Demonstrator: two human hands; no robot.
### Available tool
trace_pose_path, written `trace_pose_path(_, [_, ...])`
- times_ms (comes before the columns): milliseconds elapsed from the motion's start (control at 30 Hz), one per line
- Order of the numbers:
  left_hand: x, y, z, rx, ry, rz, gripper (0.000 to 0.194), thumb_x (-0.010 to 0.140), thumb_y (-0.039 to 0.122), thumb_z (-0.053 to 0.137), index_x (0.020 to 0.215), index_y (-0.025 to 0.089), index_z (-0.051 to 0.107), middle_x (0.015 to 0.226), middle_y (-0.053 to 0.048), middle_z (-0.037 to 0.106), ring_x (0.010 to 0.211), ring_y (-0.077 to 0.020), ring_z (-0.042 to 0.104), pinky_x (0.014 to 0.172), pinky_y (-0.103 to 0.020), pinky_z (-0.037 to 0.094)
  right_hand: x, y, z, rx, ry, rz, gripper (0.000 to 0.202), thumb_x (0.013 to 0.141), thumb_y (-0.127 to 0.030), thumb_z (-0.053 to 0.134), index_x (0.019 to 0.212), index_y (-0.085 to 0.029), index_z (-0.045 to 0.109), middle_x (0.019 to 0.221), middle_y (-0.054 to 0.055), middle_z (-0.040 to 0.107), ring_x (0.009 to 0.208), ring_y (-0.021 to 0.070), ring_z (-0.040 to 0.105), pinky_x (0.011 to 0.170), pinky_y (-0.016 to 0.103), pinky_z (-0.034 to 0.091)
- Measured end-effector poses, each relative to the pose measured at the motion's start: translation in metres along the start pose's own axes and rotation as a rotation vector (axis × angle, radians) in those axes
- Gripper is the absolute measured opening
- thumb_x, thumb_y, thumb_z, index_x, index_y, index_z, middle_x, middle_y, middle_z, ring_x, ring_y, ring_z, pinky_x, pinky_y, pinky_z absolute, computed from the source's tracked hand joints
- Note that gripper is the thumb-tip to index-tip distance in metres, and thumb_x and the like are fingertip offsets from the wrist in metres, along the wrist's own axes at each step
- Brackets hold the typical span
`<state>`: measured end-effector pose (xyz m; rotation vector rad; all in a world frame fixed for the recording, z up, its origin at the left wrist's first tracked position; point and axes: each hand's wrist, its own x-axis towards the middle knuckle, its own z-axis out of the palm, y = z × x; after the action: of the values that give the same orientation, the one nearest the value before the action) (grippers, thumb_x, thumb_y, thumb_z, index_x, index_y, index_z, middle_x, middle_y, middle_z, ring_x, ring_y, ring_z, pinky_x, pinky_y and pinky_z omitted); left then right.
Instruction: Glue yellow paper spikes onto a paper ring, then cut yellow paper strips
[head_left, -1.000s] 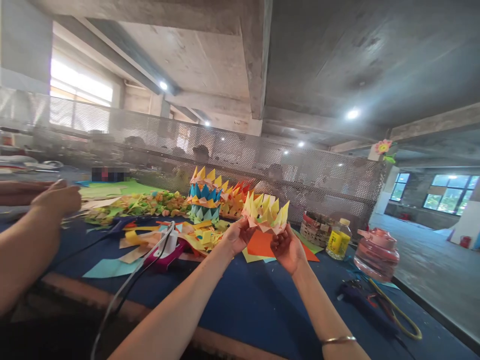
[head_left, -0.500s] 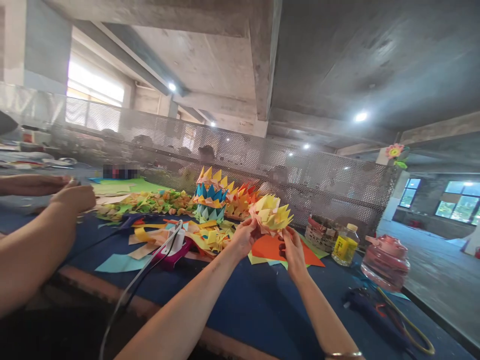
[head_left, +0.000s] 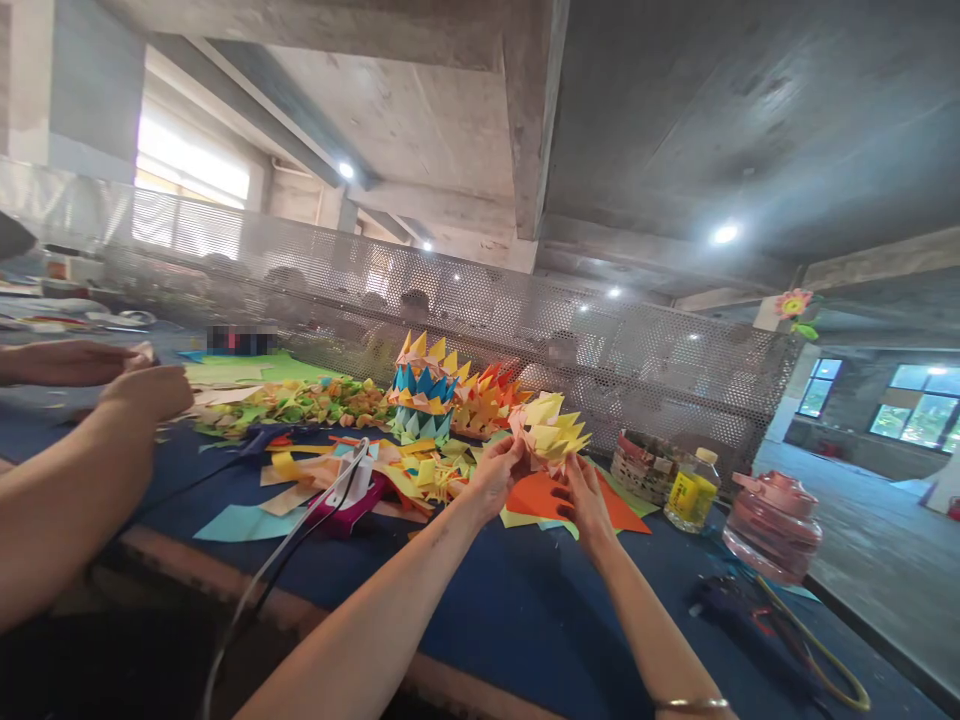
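Observation:
A paper flower (head_left: 551, 430) with pointed yellow petals and pink ones below is held up above the table between my two hands. My left hand (head_left: 496, 474) grips its left lower side with fingers closed. At its lower right, the thumb and fingers of my right hand (head_left: 589, 500) pinch the edge. Beneath my hands lie orange paper (head_left: 615, 505) and some green sheets. Left of the flower stands a stack of folded-paper rings (head_left: 421, 395) in yellow, blue and teal, with an orange and red spiky paper piece (head_left: 487, 395) beside it.
Loose paper strips (head_left: 427, 475) and a magenta power strip (head_left: 351, 505) with cables lie left. At right are a basket (head_left: 641, 468), a yellow-labelled bottle (head_left: 690, 492), a pink jug (head_left: 772, 525) and a dark glue gun (head_left: 757, 620). A co-worker's hands (head_left: 142, 385) work at far left.
The paper flower has tilted slightly and shifted a little to the right in my hands. The co-worker's hands have moved slightly at far left.

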<state>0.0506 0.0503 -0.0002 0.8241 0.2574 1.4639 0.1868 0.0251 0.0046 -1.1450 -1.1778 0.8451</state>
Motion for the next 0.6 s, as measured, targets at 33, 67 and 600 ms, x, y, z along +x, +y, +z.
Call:
trace_pose_path(33, [0.0000,0.0006,0.0003,-0.002,-0.001,0.004,0.018,0.090,0.027,0.057,0.099,0.013,0.060,0.092,-0.003,0.063,0.073,-0.0137,0.062,0.065,-0.030,0.054,-0.0008,-0.0001,0.0016,0.007,-0.013,-0.006,0.036,0.090,-0.043,0.052,0.117,-0.018,0.052,0.093,0.002,0.062,0.063,0.0097,0.058,0.053,0.023,0.047])
trace_pose_path(67, [-0.0002,0.0012,0.0007,-0.004,-0.002,0.008,0.016,0.090,0.027,0.057,0.097,0.012,0.060,0.089,-0.003,0.063,0.072,-0.0132,0.062,0.065,-0.030,0.054,-0.0015,0.0000,0.0030,0.016,-0.025,-0.010,0.036,0.090,-0.041,0.053,0.118,-0.018,0.052,0.096,0.003,0.062,0.065,0.0099,0.058,0.053,0.024,0.048])
trace_pose_path(600, [-0.0068,0.0061,0.0061,0.023,0.013,-0.046,0.014,0.090,0.026,0.057,0.089,0.012,0.061,0.083,-0.001,0.064,0.069,-0.0125,0.062,0.065,-0.029,0.053,-0.0003,0.0049,-0.0004,0.108,0.055,-0.062,0.031,0.091,-0.036,0.054,0.115,-0.016,0.053,0.095,0.003,0.060,0.069,0.0110,0.059,0.058,0.026,0.051])
